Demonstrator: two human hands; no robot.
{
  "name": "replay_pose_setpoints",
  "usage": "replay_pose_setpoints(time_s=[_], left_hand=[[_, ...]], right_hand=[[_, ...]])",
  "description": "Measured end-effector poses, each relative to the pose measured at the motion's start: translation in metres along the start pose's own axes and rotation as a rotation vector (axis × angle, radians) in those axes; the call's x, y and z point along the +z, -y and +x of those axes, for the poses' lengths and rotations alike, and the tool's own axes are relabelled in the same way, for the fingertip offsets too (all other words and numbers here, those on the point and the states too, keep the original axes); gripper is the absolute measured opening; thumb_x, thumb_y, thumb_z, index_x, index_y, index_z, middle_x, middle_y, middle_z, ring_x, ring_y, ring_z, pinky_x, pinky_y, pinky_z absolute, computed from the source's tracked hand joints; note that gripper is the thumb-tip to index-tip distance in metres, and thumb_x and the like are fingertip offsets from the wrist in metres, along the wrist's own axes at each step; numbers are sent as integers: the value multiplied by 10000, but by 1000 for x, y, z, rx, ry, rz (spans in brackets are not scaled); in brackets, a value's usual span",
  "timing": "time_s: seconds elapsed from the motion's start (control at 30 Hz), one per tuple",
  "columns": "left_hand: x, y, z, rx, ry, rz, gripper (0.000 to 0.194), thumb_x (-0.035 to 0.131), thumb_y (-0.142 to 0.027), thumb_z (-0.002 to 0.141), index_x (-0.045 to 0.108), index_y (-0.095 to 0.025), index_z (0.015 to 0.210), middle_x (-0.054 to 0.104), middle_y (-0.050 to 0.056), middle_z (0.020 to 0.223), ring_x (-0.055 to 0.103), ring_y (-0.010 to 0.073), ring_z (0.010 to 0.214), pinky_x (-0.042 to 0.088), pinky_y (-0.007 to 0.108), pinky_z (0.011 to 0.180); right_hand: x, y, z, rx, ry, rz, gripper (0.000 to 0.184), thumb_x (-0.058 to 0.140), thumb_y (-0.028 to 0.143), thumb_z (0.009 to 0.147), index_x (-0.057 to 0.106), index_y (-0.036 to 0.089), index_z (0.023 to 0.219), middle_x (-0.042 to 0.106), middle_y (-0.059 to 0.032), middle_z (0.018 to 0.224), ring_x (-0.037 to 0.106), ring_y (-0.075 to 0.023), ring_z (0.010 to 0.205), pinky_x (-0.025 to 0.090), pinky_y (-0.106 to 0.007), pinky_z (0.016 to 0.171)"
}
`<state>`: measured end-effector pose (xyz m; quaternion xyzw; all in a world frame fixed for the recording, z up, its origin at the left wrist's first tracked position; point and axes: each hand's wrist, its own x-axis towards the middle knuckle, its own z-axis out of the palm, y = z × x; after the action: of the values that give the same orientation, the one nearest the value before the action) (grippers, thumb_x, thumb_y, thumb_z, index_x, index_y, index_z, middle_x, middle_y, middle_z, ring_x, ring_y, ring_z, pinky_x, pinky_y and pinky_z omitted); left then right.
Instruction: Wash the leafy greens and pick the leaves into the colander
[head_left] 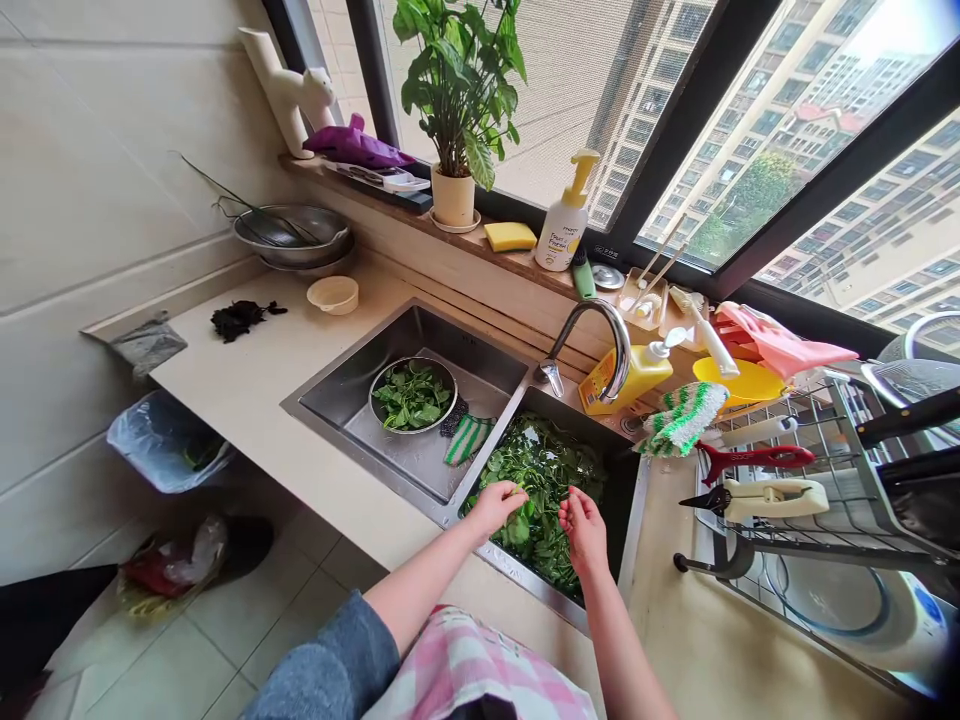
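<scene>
My left hand (496, 508) is over the right sink basin (621, 520), its fingertips pinched together. A small yellowish-green bit seems to show at its tips, too small to name. Across from it, my right hand (583, 530) is also pinched, fingers curled; what it holds, if anything, I cannot make out. Beneath both hands, a mass of leafy greens (536, 460) lies in water in that basin. In the left sink basin (352, 410) stands a round metal bowl (373, 408) holding more green leaves (414, 395). A green-and-white striped cloth (469, 440) lies beside the bowl.
A curved faucet (600, 305) rises behind the basins, next to a yellow bottle (637, 375). To the right stands a wire dish rack (840, 430) with scissors (772, 498). A small beige bowl (333, 295) sits on the left counter. A bagged bin (161, 440) hangs below the counter's left edge.
</scene>
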<state>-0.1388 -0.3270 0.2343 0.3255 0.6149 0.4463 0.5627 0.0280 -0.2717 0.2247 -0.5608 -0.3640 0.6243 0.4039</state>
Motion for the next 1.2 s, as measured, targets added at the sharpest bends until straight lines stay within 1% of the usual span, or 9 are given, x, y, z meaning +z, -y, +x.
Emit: replay_pose_setpoints(time_s=[0.13,0.3,0.47,0.57,0.67,0.83,0.93,1.07,1.2], left_hand=[[-5,-8,2,-263,60,-491,241,601,-320,721,520,-177,896,574,-3,732,532,115,601,391,249,583],[-7,-9,0,-342,83,-753,217,637,-254,711,489,-168,843,587,4,765,562,106,602,450,287,641],[-16,-10,-1,-335,29,-803,227,612,-283,750,455,-166,866,622,90,997,619,149,709,461,296,649],[-20,-12,-4,-254,132,-799,245,627,-285,744,428,-168,827,609,112,1066,633,179,801,449,276,663],[-18,-13,-8,-188,212,-747,255,636,-287,741,415,-171,793,612,116,1069,631,187,836,439,266,677],[-15,-11,-9,-170,229,-838,232,616,-283,752,416,-186,820,572,114,1149,603,205,925,431,265,649],[-18,-10,-9,-174,251,-925,198,604,-261,757,433,-183,820,524,114,1218,587,224,960,448,309,677],[-24,-9,-10,-149,286,-967,152,597,-221,764,462,-182,823,516,97,1221,553,224,1018,455,375,764],[-25,-5,-8,-86,173,-809,186,645,-230,738,481,-182,813,583,63,1062,571,158,919,452,347,804]], right_hand=[[18,2,-21,-15,244,-56,371,648,435,663,576,193,935,585,13,670,530,-106,547,403,-210,473],[41,0,-24,-230,344,-291,278,654,386,658,620,192,854,635,-31,804,564,-149,685,450,-256,609],[40,3,-18,-292,344,-456,303,525,436,748,628,184,881,640,-46,794,529,-148,622,423,-255,565],[32,3,-16,-370,361,-631,316,549,425,722,636,187,912,600,-22,685,465,-134,551,376,-245,520],[26,2,-15,-381,375,-773,258,573,406,693,637,202,837,490,34,531,381,-110,472,307,-224,461],[26,3,-17,-419,386,-809,289,549,381,719,592,220,955,474,54,549,390,-106,477,309,-211,469],[30,6,-21,-477,402,-848,221,492,367,765,614,202,846,531,21,593,423,-112,494,325,-216,481],[30,13,-27,-651,269,-956,204,437,310,799,600,195,754,577,-15,681,475,-119,554,348,-216,517],[24,24,-32,-797,148,-1059,163,417,247,809,567,198,768,573,-19,713,494,-127,632,359,-217,579]])
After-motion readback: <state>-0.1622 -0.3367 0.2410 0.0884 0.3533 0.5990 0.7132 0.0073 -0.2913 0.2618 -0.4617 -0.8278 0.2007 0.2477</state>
